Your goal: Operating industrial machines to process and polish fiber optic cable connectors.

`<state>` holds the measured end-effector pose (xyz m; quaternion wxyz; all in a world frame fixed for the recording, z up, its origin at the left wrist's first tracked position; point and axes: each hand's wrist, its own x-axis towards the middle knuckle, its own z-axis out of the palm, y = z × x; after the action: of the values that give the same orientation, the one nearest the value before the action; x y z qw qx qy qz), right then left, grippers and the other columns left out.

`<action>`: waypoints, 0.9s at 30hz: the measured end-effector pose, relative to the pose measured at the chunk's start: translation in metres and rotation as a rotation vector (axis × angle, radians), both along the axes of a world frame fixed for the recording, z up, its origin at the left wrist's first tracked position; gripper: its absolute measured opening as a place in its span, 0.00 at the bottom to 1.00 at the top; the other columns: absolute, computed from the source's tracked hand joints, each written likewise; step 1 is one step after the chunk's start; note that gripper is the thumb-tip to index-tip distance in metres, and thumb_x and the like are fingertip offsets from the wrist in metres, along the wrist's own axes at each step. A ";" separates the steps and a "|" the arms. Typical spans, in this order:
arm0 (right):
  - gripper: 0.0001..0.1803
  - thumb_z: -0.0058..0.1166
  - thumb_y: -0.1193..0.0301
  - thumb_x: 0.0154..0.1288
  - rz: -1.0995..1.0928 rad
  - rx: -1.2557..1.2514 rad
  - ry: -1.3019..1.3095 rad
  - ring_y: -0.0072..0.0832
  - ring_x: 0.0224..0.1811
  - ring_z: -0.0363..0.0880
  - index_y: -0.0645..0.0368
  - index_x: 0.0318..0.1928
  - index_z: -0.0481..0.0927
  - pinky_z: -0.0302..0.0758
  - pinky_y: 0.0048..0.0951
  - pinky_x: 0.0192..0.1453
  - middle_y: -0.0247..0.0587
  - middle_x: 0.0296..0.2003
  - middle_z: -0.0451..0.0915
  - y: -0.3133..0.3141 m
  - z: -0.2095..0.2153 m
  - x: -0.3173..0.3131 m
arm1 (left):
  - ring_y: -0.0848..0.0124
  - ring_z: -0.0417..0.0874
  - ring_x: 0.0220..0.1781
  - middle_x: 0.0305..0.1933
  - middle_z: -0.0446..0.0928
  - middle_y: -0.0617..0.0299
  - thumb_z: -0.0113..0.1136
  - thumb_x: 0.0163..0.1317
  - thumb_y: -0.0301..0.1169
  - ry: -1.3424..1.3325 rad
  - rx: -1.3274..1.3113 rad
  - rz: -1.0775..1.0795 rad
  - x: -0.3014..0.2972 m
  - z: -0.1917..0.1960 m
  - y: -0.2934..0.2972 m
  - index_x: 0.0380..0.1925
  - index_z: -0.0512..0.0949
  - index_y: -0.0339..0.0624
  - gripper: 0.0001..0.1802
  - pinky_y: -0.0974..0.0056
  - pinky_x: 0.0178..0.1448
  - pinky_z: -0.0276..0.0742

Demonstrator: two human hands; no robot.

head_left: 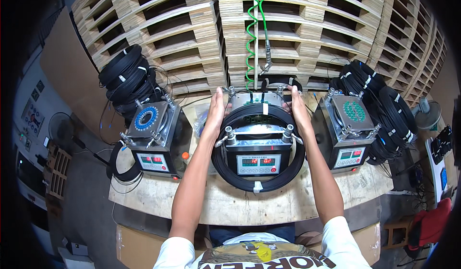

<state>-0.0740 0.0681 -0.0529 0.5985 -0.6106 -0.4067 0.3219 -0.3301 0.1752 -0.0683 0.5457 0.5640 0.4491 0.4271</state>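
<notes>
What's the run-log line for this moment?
left hand: open, beside coil | right hand: open, beside coil | contact: unclear | coil: black, looped around middle display | left display, right display: lit

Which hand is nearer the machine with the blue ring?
Left: the left hand is right of that machine; the right hand lies farther right, beyond the centre machine.
</notes>
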 end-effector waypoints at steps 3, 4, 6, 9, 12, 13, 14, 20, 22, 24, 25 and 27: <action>0.45 0.29 0.32 0.73 -0.020 0.000 -0.008 0.20 0.32 0.68 0.55 0.72 0.67 0.67 0.23 0.42 0.34 0.29 0.72 -0.001 -0.001 0.000 | 0.68 0.74 0.43 0.50 0.77 0.48 0.36 0.63 0.77 0.000 -0.012 -0.022 0.003 0.003 -0.004 0.78 0.51 0.47 0.56 0.62 0.48 0.75; 0.45 0.29 0.32 0.73 -0.020 0.002 -0.009 0.20 0.32 0.68 0.55 0.72 0.67 0.67 0.23 0.42 0.34 0.29 0.72 -0.001 -0.002 0.001 | 0.67 0.74 0.44 0.52 0.77 0.47 0.36 0.63 0.78 -0.012 -0.033 -0.030 0.004 0.005 -0.005 0.79 0.50 0.47 0.56 0.61 0.50 0.74; 0.46 0.29 0.32 0.74 -0.004 0.013 -0.010 0.21 0.32 0.68 0.57 0.71 0.68 0.68 0.23 0.42 0.33 0.29 0.72 0.000 -0.004 0.002 | 0.68 0.73 0.43 0.51 0.76 0.48 0.35 0.63 0.77 0.021 -0.033 -0.032 0.005 0.008 -0.007 0.78 0.52 0.47 0.56 0.62 0.50 0.73; 0.44 0.29 0.35 0.76 -0.009 -0.018 -0.024 0.23 0.35 0.72 0.60 0.70 0.69 0.71 0.24 0.43 0.37 0.37 0.76 0.000 -0.004 0.004 | 0.69 0.73 0.42 0.47 0.75 0.51 0.33 0.64 0.77 0.067 -0.045 -0.049 0.005 0.013 -0.012 0.76 0.57 0.46 0.54 0.64 0.51 0.72; 0.43 0.30 0.37 0.77 -0.005 -0.029 -0.017 0.25 0.40 0.76 0.62 0.71 0.68 0.75 0.25 0.47 0.42 0.49 0.79 0.000 -0.002 0.003 | 0.71 0.72 0.39 0.42 0.73 0.54 0.33 0.65 0.76 0.082 -0.047 -0.050 0.003 0.016 -0.014 0.74 0.60 0.44 0.53 0.65 0.49 0.71; 0.43 0.30 0.37 0.77 -0.005 -0.019 -0.012 0.26 0.43 0.77 0.62 0.71 0.67 0.76 0.26 0.49 0.44 0.55 0.78 0.000 0.000 0.003 | 0.72 0.71 0.39 0.40 0.72 0.56 0.33 0.66 0.76 0.083 -0.038 -0.041 0.004 0.016 -0.014 0.74 0.61 0.43 0.53 0.65 0.48 0.72; 0.43 0.30 0.37 0.77 -0.006 -0.019 -0.012 0.26 0.43 0.77 0.62 0.71 0.67 0.76 0.26 0.49 0.44 0.55 0.78 0.002 -0.004 0.005 | 0.72 0.71 0.39 0.40 0.72 0.56 0.33 0.66 0.76 0.082 -0.038 -0.043 0.004 0.014 -0.012 0.74 0.61 0.43 0.53 0.65 0.48 0.72; 0.44 0.30 0.34 0.75 0.017 0.032 0.036 0.21 0.34 0.69 0.56 0.73 0.67 0.69 0.22 0.43 0.38 0.38 0.77 0.008 -0.013 0.007 | 0.73 0.70 0.37 0.44 0.74 0.55 0.35 0.66 0.76 0.046 0.008 -0.022 0.003 0.008 -0.007 0.74 0.60 0.43 0.53 0.66 0.42 0.72; 0.44 0.29 0.34 0.75 0.013 0.039 0.025 0.21 0.34 0.69 0.55 0.72 0.67 0.68 0.22 0.44 0.35 0.35 0.75 0.009 -0.012 0.007 | 0.72 0.71 0.39 0.48 0.75 0.53 0.35 0.65 0.76 0.033 0.006 -0.033 0.004 0.013 -0.011 0.75 0.58 0.44 0.53 0.65 0.44 0.73; 0.44 0.29 0.34 0.75 0.014 0.034 0.031 0.21 0.33 0.68 0.55 0.72 0.67 0.67 0.22 0.44 0.34 0.33 0.73 0.005 -0.009 0.004 | 0.71 0.71 0.39 0.49 0.75 0.52 0.35 0.65 0.76 0.046 -0.018 -0.032 0.006 0.020 -0.018 0.75 0.58 0.44 0.53 0.65 0.46 0.72; 0.43 0.29 0.34 0.75 0.019 0.031 0.036 0.21 0.33 0.67 0.56 0.72 0.67 0.67 0.22 0.43 0.33 0.31 0.71 0.003 -0.006 0.001 | 0.71 0.71 0.40 0.50 0.75 0.51 0.35 0.65 0.76 0.060 -0.041 -0.027 0.005 0.023 -0.021 0.76 0.58 0.45 0.53 0.65 0.48 0.72; 0.44 0.29 0.34 0.75 0.030 0.009 0.002 0.23 0.37 0.71 0.57 0.72 0.67 0.68 0.23 0.47 0.38 0.36 0.75 0.002 -0.003 0.000 | 0.70 0.71 0.41 0.49 0.74 0.51 0.34 0.65 0.76 0.082 -0.015 -0.034 0.003 0.021 -0.019 0.76 0.59 0.45 0.53 0.65 0.50 0.71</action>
<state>-0.0736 0.0702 -0.0559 0.5970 -0.6013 -0.4165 0.3295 -0.3271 0.1565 -0.0473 0.5383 0.5846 0.4644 0.3910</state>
